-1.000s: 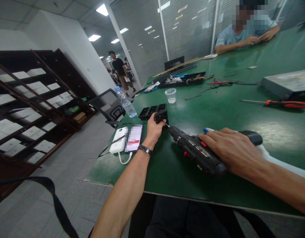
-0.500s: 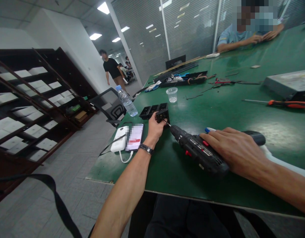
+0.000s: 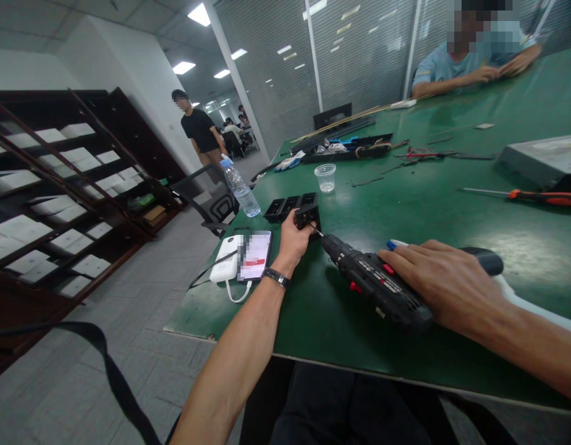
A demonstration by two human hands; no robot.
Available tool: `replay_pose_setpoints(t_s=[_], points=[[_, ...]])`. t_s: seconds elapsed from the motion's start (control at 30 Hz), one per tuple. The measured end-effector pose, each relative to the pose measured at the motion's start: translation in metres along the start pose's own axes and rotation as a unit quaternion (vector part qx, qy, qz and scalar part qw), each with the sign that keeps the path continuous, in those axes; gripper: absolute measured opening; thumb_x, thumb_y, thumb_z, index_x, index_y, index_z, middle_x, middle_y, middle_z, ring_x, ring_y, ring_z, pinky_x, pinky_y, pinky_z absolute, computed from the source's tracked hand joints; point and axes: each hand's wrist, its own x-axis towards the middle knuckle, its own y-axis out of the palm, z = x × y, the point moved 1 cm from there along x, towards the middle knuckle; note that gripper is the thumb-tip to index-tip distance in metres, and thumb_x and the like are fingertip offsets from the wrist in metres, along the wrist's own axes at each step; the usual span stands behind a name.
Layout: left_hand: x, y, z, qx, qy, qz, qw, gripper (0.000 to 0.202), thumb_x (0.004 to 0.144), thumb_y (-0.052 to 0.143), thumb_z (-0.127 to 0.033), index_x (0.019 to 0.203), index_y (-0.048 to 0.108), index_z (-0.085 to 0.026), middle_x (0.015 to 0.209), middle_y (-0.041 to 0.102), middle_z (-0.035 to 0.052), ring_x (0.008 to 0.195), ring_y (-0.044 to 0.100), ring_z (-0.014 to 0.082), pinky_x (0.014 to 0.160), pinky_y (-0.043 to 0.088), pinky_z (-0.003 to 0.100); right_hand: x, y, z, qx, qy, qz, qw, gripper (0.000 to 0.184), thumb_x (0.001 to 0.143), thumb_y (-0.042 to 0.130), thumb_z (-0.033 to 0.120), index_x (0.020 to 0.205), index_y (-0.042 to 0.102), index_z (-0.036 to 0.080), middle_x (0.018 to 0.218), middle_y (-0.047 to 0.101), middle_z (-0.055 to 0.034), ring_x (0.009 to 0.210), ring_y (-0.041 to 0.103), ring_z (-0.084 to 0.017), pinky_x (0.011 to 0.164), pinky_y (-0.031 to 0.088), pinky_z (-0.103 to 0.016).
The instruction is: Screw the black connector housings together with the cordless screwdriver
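My left hand (image 3: 295,241) is closed around a small black box-shaped part (image 3: 308,216) on the green table. A black power drill (image 3: 378,281) with red switches lies on its side under my right hand (image 3: 443,275), whose fingers wrap over its handle. The drill's thin bit meets the black part beside my left fingertips; its exact contact point is too small to make out. Just behind the held part sits a black tray with compartments (image 3: 279,210). A blue-tipped pen-like thing (image 3: 393,245) shows by my right fingers.
Left of my forearm lie a white power bank (image 3: 226,262) and a phone (image 3: 255,254). Beyond are a water bottle (image 3: 241,188), a plastic cup (image 3: 325,179) and a tool tray (image 3: 348,150). A screwdriver (image 3: 526,196) lies at right. One person sits across; another stands at back left.
The view has shifted slightly, moving most things a little rightward. The person at the back has moved left and nearer. Both hands keep their hold on the black part and the drill.
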Motion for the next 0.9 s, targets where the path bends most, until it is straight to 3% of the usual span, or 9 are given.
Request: replay_pose_setpoints(t_s=[0.2,0.7,0.9], points=[[0.0009,-0.0002,0.0003,0.003,-0.006,0.001,1.000,0.032,0.072,0.077,-0.012,0.101,0.065,-0.018,0.100,0.073,0.0035,0.095,0.068,0.0190,0.095,0.054,0.036,-0.0005,0.0008,-0.0003,0.006,0.004,0.007,1.000,0.036,0.086,0.051,0.007,0.117,0.067,0.013,0.111,0.077,-0.0161,0.078,0.070,-0.026,0.071,0.050,-0.041],[0.0043,-0.0014,0.0061,-0.016,-0.006,0.003,1.000,0.039,0.071,0.078,-0.018,0.108,0.067,-0.018,0.101,0.071,0.0042,0.087,0.065,0.0175,0.085,0.054,0.033,-0.0009,-0.0037,-0.0020,0.027,0.015,0.009,0.999,0.036,0.085,0.053,0.011,0.119,0.063,0.014,0.108,0.076,-0.0150,0.080,0.071,-0.027,0.072,0.047,-0.040],[0.0037,-0.0013,0.0033,-0.005,0.015,-0.005,1.000,0.037,0.072,0.079,-0.019,0.107,0.066,-0.019,0.104,0.071,0.0041,0.097,0.065,0.0187,0.094,0.051,0.034,0.0007,-0.0052,-0.0017,0.020,0.013,0.010,1.000,0.034,0.084,0.054,0.011,0.117,0.064,0.016,0.108,0.077,-0.0136,0.078,0.070,-0.024,0.072,0.045,-0.037]])
